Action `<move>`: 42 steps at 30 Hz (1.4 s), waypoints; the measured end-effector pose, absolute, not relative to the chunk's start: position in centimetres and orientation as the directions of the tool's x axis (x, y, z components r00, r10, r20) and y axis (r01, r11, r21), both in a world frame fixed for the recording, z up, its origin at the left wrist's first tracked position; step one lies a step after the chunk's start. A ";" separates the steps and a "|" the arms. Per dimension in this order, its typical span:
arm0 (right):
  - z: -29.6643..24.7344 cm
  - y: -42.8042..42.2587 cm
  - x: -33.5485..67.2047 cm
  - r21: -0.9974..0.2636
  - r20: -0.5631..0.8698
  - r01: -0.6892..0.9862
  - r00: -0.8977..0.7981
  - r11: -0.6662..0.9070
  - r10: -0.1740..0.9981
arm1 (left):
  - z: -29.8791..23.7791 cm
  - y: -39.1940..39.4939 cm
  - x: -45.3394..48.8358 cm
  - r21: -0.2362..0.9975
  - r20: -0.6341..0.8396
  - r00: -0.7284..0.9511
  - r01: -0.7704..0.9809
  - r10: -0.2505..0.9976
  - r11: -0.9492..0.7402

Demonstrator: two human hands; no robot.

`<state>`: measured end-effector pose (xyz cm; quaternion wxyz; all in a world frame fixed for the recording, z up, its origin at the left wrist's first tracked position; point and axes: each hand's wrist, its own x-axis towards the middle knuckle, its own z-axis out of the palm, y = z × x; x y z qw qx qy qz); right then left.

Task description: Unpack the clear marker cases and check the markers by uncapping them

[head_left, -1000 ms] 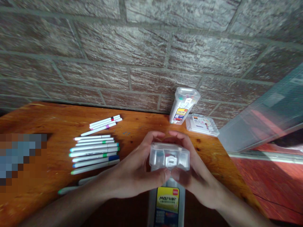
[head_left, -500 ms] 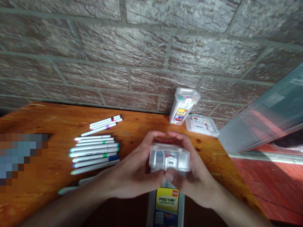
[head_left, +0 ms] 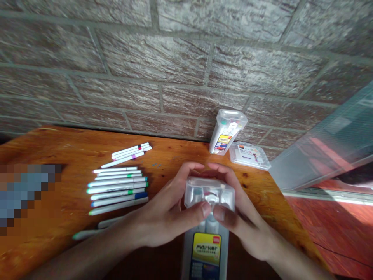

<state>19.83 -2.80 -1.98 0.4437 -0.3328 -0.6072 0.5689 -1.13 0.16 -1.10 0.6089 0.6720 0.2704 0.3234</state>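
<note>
At the far left, a pixelated patch covers part of the wooden bench, whose back edge runs along a wall of rough grey-brown blocks. To the right of the patch, a small group of slim white markers lies toward the back, with red and purple bands showing. Nearer the person, a row of white markers lies roughly side by side, tipped or banded in pink, blue and several greens. Two more markers lie closest, partly covered by the left forearm.

The left hand comes next, its grip curled around the lidded top of a clear marker case, fingers behind and thumb over the front near the latch. The case is at the front of the bench, its yellow-and-blue label facing the person and its base outside the view. Farther back, a similar case stands upright near the wall. The right hand mirrors the left, its grip closed around the other side of the same lid, the two thumbs close together. Beyond it, a flat clear box lies just beside the standing case. Farthest right are a translucent panel and a red floor.
</note>
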 end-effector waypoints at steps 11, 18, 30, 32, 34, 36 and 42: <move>-1.9 -3.4 18.6 -0.991 0.122 -0.076 -0.182 0.110 0.976 | -0.5 -0.6 0.3 0.983 0.125 0.540 -0.182 0.832 -0.030; -1.9 -3.5 18.2 -0.983 0.162 -0.103 -0.127 0.150 0.979 | -1.0 -0.6 0.5 0.990 0.129 0.498 -0.113 0.858 -0.083; -2.3 -3.1 19.1 -0.989 0.122 -0.111 -0.275 0.095 0.954 | -1.4 -0.2 0.1 0.991 0.134 0.550 -0.089 0.824 -0.102; -2.4 -3.0 19.1 -0.986 0.133 -0.139 -0.312 0.093 0.941 | -1.5 0.0 -0.1 0.989 0.140 0.559 -0.112 0.817 -0.092; -2.5 -2.7 19.0 -0.985 0.144 -0.138 -0.311 0.106 0.939 | -1.7 0.1 -0.1 0.988 0.133 0.565 -0.137 0.814 -0.067; -2.7 -2.4 18.8 -0.985 0.155 -0.124 -0.289 0.124 0.945 | -1.9 0.3 -0.1 0.990 0.124 0.558 -0.128 0.821 -0.062; -3.0 -1.9 18.5 -0.975 0.206 -0.138 -0.266 0.174 0.942 | -2.2 0.7 0.1 0.994 0.082 0.541 -0.103 0.837 -0.031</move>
